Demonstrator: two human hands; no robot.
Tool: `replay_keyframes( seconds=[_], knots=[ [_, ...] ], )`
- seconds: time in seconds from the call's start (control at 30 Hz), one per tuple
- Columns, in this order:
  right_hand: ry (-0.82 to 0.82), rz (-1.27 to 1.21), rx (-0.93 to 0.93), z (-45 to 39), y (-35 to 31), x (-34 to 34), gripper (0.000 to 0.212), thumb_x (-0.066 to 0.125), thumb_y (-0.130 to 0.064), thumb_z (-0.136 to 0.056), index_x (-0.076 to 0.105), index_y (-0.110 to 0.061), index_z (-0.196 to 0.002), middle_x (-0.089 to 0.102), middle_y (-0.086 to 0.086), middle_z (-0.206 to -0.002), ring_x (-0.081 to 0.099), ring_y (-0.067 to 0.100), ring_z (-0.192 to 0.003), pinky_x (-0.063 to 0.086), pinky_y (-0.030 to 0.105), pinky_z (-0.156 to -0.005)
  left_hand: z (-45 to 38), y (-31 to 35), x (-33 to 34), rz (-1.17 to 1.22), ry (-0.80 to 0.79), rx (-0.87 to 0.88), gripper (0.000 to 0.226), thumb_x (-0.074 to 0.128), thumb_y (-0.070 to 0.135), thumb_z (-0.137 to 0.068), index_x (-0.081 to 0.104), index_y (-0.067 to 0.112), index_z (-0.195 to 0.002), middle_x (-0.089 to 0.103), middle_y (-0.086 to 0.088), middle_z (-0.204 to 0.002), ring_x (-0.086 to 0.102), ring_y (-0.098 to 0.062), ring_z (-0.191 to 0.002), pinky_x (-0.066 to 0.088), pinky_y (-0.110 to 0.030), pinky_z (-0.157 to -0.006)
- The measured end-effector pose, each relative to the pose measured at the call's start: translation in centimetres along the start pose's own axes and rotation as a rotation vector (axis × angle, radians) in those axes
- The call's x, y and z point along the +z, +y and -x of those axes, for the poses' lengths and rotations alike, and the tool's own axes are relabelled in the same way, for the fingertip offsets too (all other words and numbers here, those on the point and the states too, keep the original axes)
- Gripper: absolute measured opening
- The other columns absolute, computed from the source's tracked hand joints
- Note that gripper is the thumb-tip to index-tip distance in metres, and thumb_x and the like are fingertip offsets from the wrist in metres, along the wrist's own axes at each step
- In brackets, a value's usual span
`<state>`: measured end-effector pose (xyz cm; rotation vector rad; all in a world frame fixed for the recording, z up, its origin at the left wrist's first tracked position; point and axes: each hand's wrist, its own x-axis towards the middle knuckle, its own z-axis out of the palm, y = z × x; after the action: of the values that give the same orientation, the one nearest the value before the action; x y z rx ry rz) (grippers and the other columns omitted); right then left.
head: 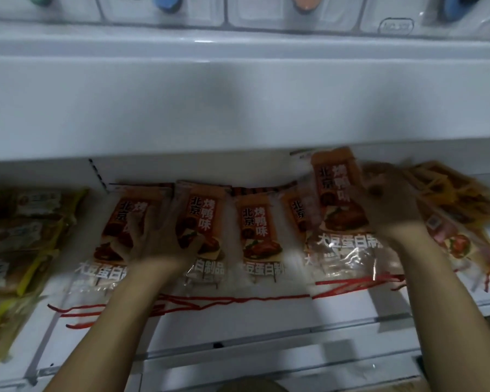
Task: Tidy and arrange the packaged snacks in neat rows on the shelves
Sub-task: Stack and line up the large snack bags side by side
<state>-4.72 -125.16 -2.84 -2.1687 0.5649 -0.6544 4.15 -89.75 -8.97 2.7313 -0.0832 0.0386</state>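
Note:
Several orange snack packets printed with roast duck lie side by side on a white shelf (pixel 238 321). My left hand (pixel 156 239) lies with spread fingers on two neighbouring packets, the far-left one (pixel 116 222) and the second one (pixel 201 213). A third packet (pixel 255 230) lies free in the middle. My right hand (pixel 388 205) grips the right edge of a raised packet (pixel 337 193), which overlaps another packet (pixel 296 213) beneath it. The right hand is blurred.
Yellow-edged packets (pixel 20 236) are stacked at the left of the same shelf. A jumble of yellow and orange packets (pixel 450 199) lies at the right, behind my right hand. A deep white shelf front (pixel 238 103) overhangs above, with boxed goods on top.

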Motion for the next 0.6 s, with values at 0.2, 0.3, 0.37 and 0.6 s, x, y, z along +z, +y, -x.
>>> replay_keyframes(
  seconds=[0.2, 0.3, 0.37, 0.6],
  knots=[
    [-0.3, -0.026, 0.034, 1.9, -2.1, 8.2, 0.038, 0.077, -0.04, -0.079, 0.059, -0.036, -0.113, 0.067, -0.008, -0.112, 0.065, 0.014, -0.103, 0.055, 0.039, -0.091, 0.4, -0.4, 0.5, -0.006, 0.048, 0.005, 0.095, 0.05, 0.074, -0.086, -0.02, 0.062, -0.148, 0.0, 0.004, -0.172, -0.004, -0.039, -0.156, 0.003, -0.076, -0.115],
    [-0.322, 0.14, 0.074, 2.9, -1.6, 11.6, 0.043, 0.07, -0.026, -0.094, 0.055, -0.014, -0.133, 0.063, -0.001, -0.124, 0.06, 0.02, -0.112, 0.048, 0.032, -0.093, 0.2, -1.1, -0.2, -0.015, 0.031, 0.028, 0.098, 0.052, 0.077, -0.083, -0.019, 0.062, -0.149, 0.002, 0.004, -0.172, 0.0, -0.038, -0.156, 0.005, -0.075, -0.114],
    [-0.302, 0.158, 0.1, 3.8, -1.3, 12.7, 0.038, 0.069, -0.026, -0.095, 0.057, -0.013, -0.129, 0.066, 0.005, -0.121, 0.063, 0.024, -0.106, 0.049, 0.032, -0.088, 0.0, -1.7, -0.8, -0.053, 0.0, 0.024, 0.101, 0.05, 0.082, -0.08, -0.021, 0.062, -0.148, 0.002, 0.001, -0.172, -0.001, -0.04, -0.155, 0.005, -0.075, -0.115],
    [-0.202, 0.312, -0.209, 5.6, -0.8, 13.0, 0.033, 0.054, -0.03, -0.098, 0.062, -0.008, -0.121, 0.066, -0.004, -0.086, 0.057, 0.031, -0.111, 0.037, 0.029, -0.1, -0.4, -2.2, -0.5, -0.015, -0.031, -0.03, 0.103, 0.045, 0.089, -0.077, -0.031, 0.063, -0.142, -0.011, 0.002, -0.172, -0.02, -0.05, -0.151, -0.01, -0.084, -0.105]
  ],
)
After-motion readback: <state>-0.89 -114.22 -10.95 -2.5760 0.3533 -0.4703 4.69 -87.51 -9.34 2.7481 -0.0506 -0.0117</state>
